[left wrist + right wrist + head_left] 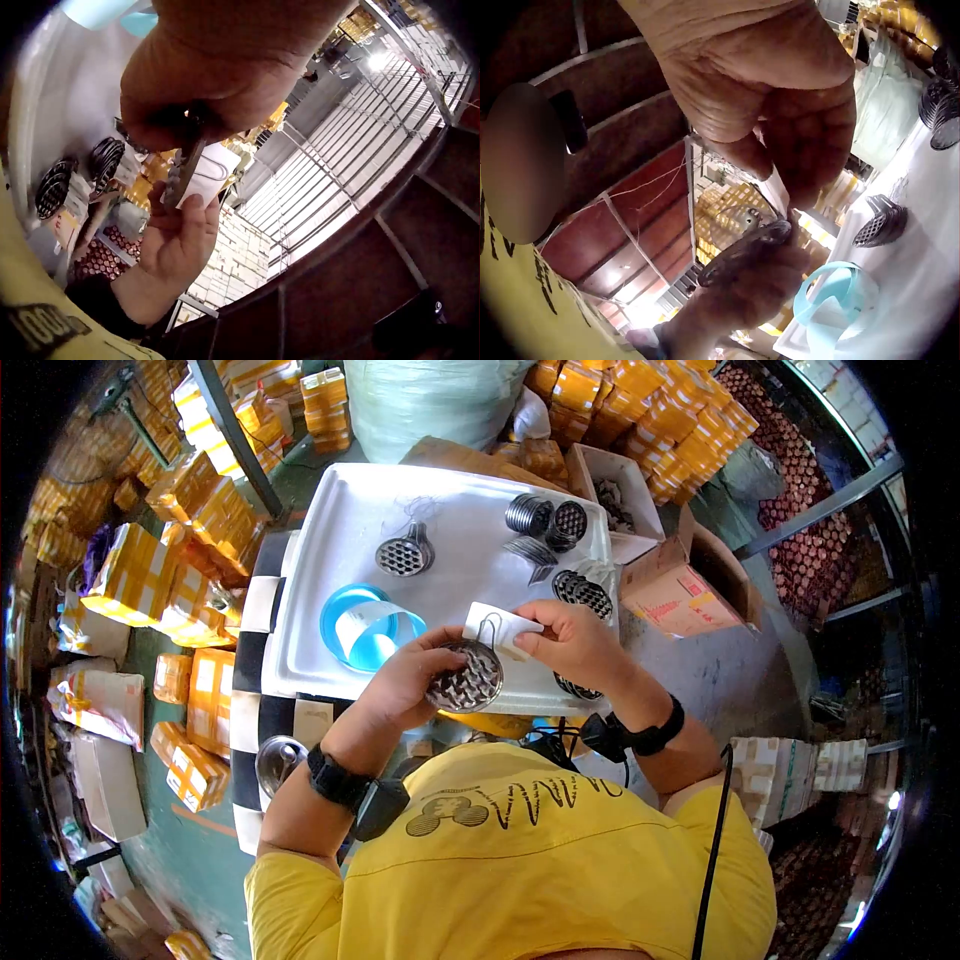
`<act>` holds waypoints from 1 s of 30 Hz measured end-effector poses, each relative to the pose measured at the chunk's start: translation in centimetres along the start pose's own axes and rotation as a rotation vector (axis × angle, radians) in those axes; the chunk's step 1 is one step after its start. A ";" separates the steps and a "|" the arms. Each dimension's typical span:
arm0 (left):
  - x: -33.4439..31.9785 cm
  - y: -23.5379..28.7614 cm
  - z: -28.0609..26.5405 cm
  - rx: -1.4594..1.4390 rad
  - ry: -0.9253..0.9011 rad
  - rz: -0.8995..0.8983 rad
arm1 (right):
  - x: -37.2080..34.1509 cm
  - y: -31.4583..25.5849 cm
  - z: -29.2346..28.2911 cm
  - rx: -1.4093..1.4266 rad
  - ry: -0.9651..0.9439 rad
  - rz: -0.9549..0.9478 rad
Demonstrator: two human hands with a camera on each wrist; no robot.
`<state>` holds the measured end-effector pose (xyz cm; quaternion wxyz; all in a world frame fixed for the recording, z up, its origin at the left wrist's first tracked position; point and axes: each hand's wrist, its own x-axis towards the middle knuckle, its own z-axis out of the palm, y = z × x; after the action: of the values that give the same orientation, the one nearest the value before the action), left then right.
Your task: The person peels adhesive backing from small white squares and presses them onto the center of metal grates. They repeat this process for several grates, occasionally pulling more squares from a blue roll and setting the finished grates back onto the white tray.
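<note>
A round metal disc (466, 678) with a raised pattern and a wire loop is held by my left hand (408, 676), thumb on its face. My right hand (568, 644) pinches a white card (500, 628) that lies against the wire loop. In the left wrist view the disc (182, 177) is edge-on beside the card (211, 169), with the right hand (178, 244) below. The right wrist view shows the dark disc (744, 252) under the right hand (769, 97), which pinches the card (777, 187).
On the white tray (345, 495) stand a blue tape-like ring (340, 622), a small stack of patterned discs (402, 556) and several more stacks (528, 515) at the right. An open cardboard box (680, 600) is right of the tray. A clear bowl (280, 762) sits at the left.
</note>
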<state>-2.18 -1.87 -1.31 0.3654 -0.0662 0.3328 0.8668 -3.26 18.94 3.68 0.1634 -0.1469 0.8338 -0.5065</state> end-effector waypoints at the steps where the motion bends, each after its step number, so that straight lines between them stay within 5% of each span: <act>1: -0.1 0.1 0.1 -0.006 0.004 -0.003 | 0.0 0.0 0.2 0.035 -0.017 0.004; 8: -0.5 0.5 0.2 0.000 -0.019 0.008 | 0.0 -0.9 0.0 0.137 -0.141 -0.077; 14: -0.7 0.9 -0.2 0.016 0.025 0.018 | 0.4 -1.1 -1.8 0.415 -0.028 -0.375; 18: -1.4 1.2 -0.1 -0.063 -0.053 -0.045 | 1.3 -3.3 -3.3 -0.583 -0.050 -0.658; 23: -1.1 0.8 -0.1 -0.038 -0.112 -0.047 | 2.3 -5.5 -2.7 -0.548 -0.350 -0.685; 30: -1.0 0.6 0.5 -0.017 -0.071 -0.008 | 3.9 -4.6 -1.1 -0.437 -0.184 -0.701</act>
<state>-1.84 -2.45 -0.23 0.3797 -0.0400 0.3119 0.8701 -6.84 16.15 7.82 0.0199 -0.4975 0.8030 -0.3275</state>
